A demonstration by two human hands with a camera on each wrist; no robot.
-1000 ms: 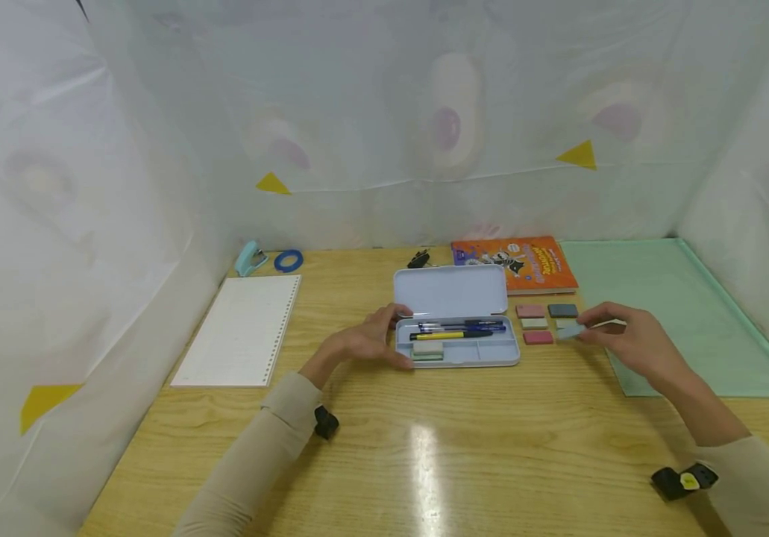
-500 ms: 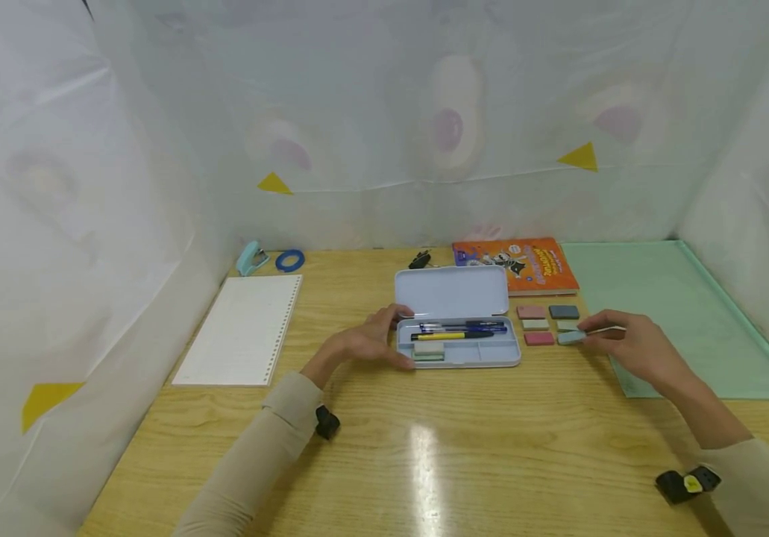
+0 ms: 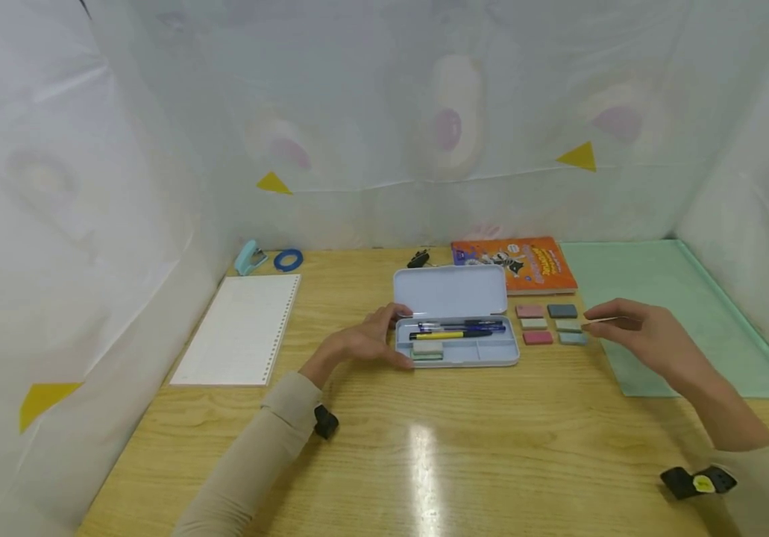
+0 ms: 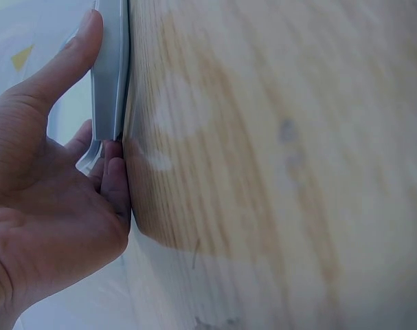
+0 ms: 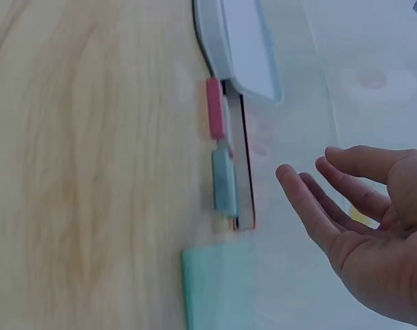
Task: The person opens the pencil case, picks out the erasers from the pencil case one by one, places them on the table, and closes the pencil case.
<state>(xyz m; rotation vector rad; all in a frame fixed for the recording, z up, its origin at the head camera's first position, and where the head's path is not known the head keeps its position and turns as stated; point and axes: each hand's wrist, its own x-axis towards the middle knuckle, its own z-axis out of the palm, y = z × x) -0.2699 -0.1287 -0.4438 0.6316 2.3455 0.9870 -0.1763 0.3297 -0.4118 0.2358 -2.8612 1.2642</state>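
A pale blue pencil case (image 3: pixel 498 352) lies with its lid up in the middle of the table. Inside are pens, a yellow-and-black pen (image 3: pixel 447 335) and a pale eraser (image 3: pixel 428 347) on top of a greenish one. My left hand (image 3: pixel 369 339) holds the case's left end, thumb at the front and fingers at the back; the left wrist view shows the thumb (image 4: pixel 77 51) against the case wall. To the right, erasers form two columns, among them a light blue eraser (image 3: pixel 573 338) and a dark pink one (image 3: pixel 538 338). My right hand (image 3: pixel 653 339) hovers just right of them, holding nothing.
Behind the case are an orange book (image 3: pixel 545 272) and a black binder clip (image 3: pixel 418 259). A green mat (image 3: pixel 686 321) covers the right side. On the left lie a white notebook (image 3: pixel 236 328), a light blue stapler (image 3: pixel 248 257) and a blue tape roll (image 3: pixel 288 259).
The light blue eraser has gone from my right fingers down onto the table at the front of its column. My right hand has let go and drawn back rightward. My left hand has stayed put.
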